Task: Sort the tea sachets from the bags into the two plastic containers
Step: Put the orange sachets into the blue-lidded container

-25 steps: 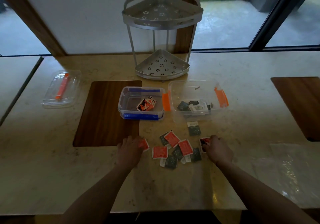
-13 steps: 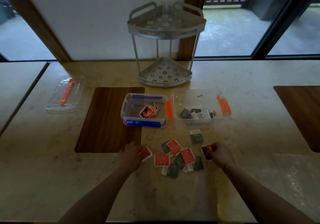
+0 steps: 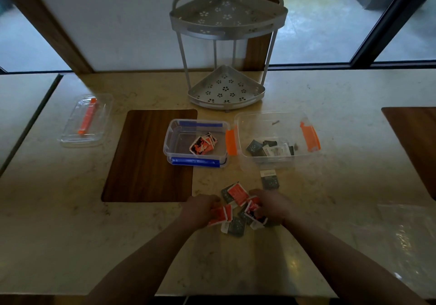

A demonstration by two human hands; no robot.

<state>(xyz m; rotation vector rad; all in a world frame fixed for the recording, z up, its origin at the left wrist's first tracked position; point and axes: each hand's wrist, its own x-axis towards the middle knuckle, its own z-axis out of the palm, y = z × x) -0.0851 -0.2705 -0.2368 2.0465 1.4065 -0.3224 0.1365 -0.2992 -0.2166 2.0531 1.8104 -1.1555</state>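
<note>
A pile of red and dark green tea sachets [image 3: 236,195] lies on the counter in front of me. My left hand [image 3: 199,210] grips red sachets [image 3: 220,215] at the pile's left side. My right hand [image 3: 271,207] holds a red sachet [image 3: 253,209] at the pile's right. One green sachet [image 3: 269,179] lies apart, just in front of the orange-clipped container [image 3: 278,163], which holds green sachets [image 3: 256,148]. The blue-clipped container [image 3: 169,139] to its left holds red sachets [image 3: 203,145].
A two-tier metal corner rack [image 3: 226,92] stands behind the containers. A clear lid with an orange clip [image 3: 86,120] lies at the far left. A wooden inlay [image 3: 148,156] sits left of the pile. Clear plastic bags [image 3: 410,234] lie at the right.
Both hands have moved inward over the pile. The left hand has gathered more red sachets, and the right hand has carried its red sachet toward the middle.
</note>
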